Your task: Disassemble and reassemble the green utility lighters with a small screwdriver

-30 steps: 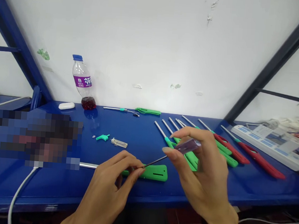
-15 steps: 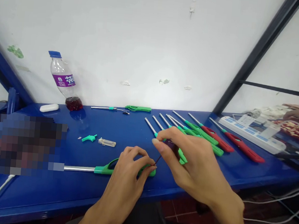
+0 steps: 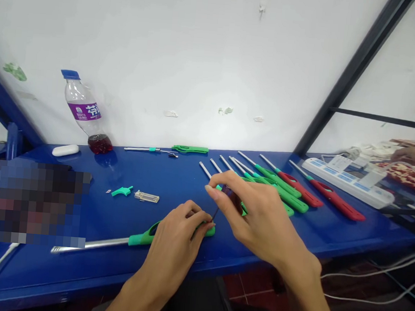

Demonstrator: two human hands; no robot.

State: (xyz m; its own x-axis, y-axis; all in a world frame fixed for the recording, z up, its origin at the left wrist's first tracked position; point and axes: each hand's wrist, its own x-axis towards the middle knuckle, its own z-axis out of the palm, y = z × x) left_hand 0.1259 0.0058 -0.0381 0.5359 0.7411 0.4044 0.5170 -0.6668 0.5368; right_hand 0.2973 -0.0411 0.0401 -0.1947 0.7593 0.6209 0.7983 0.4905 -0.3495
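Long-nosed lighter with a green plastic handle, teal collar and silver metal tube (image 3: 141, 238): lying on the glossy blue tabletop (image 3: 177, 172) near its front edge, its handle mostly under the left hand (image 3: 177, 232) and its tube pointing left.

Change at the lighter: its tube has swung so that the tip slants toward the front edge, where half a second ago it lay nearly level. The slim screwdriver with a purple handle and thin dark shaft (image 3: 228, 194) stands steeper than a second ago, and less of its shaft shows.

What that suggests: the tool seems to be working at the lighter's handle end (whether its tip sits in a slot or a screw is hidden by the fingers).

Left hand's pose: palm down over the lighter, fingers bunched, thumb and fingertips drawn narrow around the handle beside the shaft.

Right hand's (image 3: 252, 207) pose: raised just right of the lighter's handle end, wrist coming up from the lower right, thumb and forefinger pinching the screwdriver's handle.

Loose pieces: a small teal plastic trigger (image 3: 122, 191) and a clear rectangular plastic part (image 3: 147, 197) lie beyond the lighter's collar.

Other lighters: a row of green ones (image 3: 280, 182) and red ones (image 3: 337, 197) fans out beyond and right of the lighter's handle end.
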